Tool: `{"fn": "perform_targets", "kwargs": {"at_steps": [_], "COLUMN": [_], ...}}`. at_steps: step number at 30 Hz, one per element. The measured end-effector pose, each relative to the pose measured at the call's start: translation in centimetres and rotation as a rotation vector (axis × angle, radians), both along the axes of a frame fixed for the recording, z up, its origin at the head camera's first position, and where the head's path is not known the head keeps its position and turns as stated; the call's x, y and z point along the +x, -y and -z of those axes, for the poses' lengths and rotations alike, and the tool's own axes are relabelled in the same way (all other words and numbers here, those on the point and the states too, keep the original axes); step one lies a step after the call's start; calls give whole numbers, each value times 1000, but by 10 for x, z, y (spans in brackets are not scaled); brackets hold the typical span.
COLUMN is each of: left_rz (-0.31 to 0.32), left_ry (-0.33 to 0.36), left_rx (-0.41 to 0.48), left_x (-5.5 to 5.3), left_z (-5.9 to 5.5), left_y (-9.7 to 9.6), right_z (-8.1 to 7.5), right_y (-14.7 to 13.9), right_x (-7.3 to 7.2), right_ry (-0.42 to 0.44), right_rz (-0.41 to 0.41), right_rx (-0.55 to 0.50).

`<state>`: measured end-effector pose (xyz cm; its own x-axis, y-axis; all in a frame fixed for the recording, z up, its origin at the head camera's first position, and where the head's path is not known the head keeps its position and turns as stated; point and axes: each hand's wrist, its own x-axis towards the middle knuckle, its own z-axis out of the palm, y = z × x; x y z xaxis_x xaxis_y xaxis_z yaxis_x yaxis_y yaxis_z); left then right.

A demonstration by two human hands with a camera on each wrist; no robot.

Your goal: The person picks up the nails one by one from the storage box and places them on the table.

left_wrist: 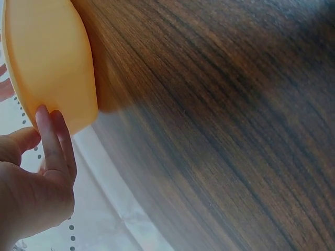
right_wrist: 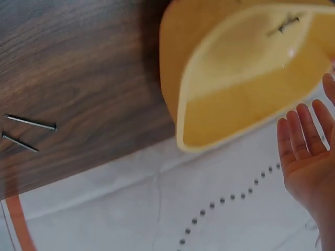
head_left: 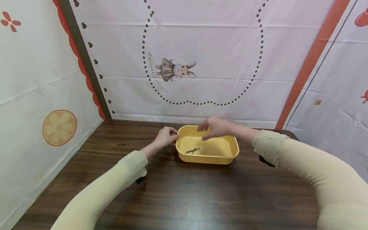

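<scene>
A yellow plastic tub [head_left: 207,160] stands on the dark wooden table near its back edge. My left hand [head_left: 166,136] pinches the tub's left end, thumb at the rim and fingers against the outer wall, as the left wrist view shows. Several dark nails [head_left: 192,150] lie crossed on the tub's floor, toward the left. Over the back part of the tub hovers my right hand [head_left: 217,127], fingers loosely bent and apart, holding nothing. In the right wrist view its palm and spread fingers [right_wrist: 314,141] show bare beside the rim.
Two loose nails, one longer nail [right_wrist: 31,123] and one shorter nail [right_wrist: 20,142], lie on the table beyond the tub's right end. A white printed cloth [head_left: 184,115] hangs right behind the table [head_left: 184,195], with another cloth along the left side.
</scene>
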<state>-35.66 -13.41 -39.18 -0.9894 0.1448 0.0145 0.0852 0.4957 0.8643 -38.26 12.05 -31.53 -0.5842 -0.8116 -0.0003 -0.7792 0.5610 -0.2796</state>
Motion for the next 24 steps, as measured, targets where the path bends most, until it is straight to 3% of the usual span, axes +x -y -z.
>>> {"fn": "perform_targets", "kwargs": {"at_steps": [4, 9, 24], "left_rz": [5, 1, 12], "left_ry": [10, 0, -13], "left_rx": [4, 3, 8], "left_x": [0, -1, -2], "left_z": [1, 0, 1], "left_y": [-1, 0, 0], "right_z": [17, 35, 71], "right_y": [10, 22, 33], "right_x": [5, 8, 12], "right_ry": [44, 90, 29], "right_rz": [-36, -89, -167], "right_rx": [32, 2, 8]}}
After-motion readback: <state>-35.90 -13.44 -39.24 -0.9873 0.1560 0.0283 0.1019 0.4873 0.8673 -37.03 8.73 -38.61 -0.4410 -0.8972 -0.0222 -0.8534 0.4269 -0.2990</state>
